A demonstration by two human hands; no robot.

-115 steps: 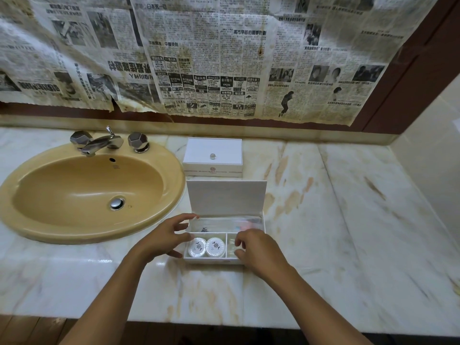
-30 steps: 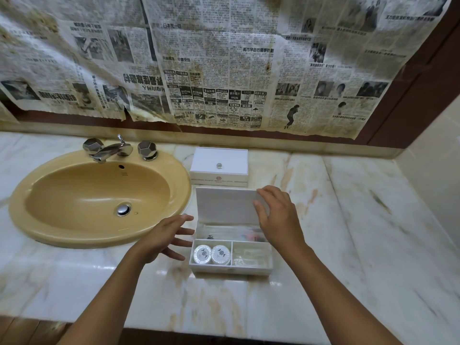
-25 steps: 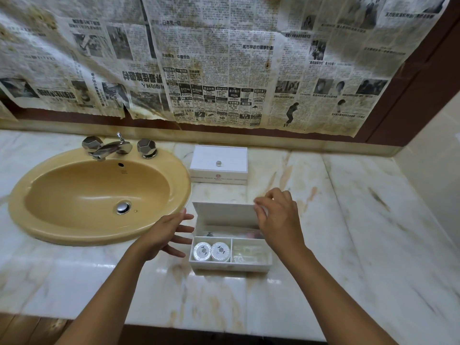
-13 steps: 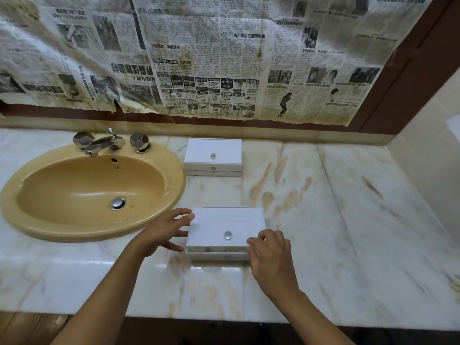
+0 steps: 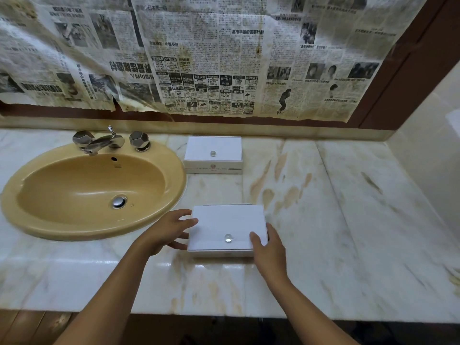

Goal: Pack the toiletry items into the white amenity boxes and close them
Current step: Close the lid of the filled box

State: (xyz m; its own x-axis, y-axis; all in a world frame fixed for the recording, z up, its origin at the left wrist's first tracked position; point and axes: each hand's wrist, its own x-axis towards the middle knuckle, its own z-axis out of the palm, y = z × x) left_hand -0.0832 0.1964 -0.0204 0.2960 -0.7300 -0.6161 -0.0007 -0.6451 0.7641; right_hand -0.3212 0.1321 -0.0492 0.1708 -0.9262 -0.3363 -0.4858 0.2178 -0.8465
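The near white amenity box (image 5: 224,221) lies on the marble counter with its lid down, a small clear knob (image 5: 228,237) on top; its contents are hidden. My left hand (image 5: 164,232) touches the box's left side with fairly straight, spread fingers. At the right front corner my right hand (image 5: 270,250) grips the box, thumb on the lid and fingers round the right side. A second white amenity box (image 5: 213,148) with the same knob stands closed farther back, near the wall.
A yellow oval sink (image 5: 49,227) with a chrome tap (image 5: 102,141) fills the left of the marble counter (image 5: 348,220). Old newspaper sheets cover the wall behind. A pale side wall (image 5: 428,150) bounds the counter on the right.
The near box's lid, upright a second ago, has come down flat. My right hand moved from the lid's top edge to the right front corner. My left hand stayed at the left side.
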